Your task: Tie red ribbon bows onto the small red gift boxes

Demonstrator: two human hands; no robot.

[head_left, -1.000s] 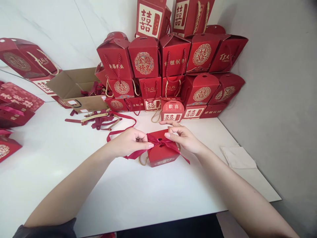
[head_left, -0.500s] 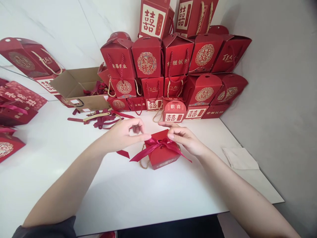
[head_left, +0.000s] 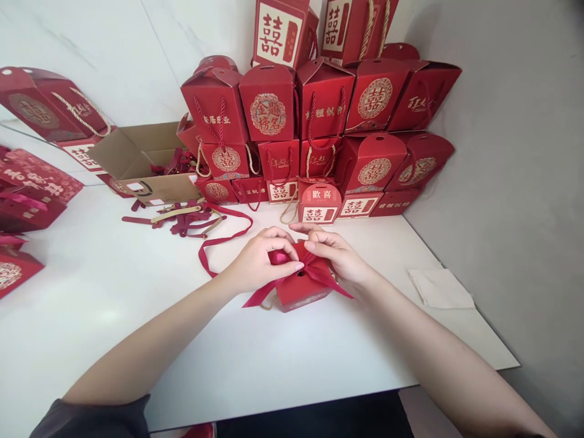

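A red gift box (head_left: 303, 297) with a rope handle stands on the white table (head_left: 219, 365), and a crimson ribbon bow (head_left: 319, 272) lies over its top. Both ribbon tails hang off the front and sides. My left hand (head_left: 269, 261) is closed at the bow's left side, thumb and fingers pinching the ribbon near the knot. On the right side, my right hand (head_left: 335, 255) pinches the ribbon near the box's top, with its index finger stretched out. The fingers partly hide the bow's loops.
Stacked red boxes (head_left: 269, 109) line the back. An open cardboard box (head_left: 168, 187) holds ribbon pieces, with loose strips (head_left: 182, 219) before it. A long ribbon (head_left: 232, 236) curls behind my left hand. A white cloth (head_left: 440, 287) lies right; more red boxes (head_left: 27, 213) stand left.
My left hand has moved right and down onto the bow and closed on the ribbon. The long ribbon behind it now shows more fully. My right hand has barely moved.
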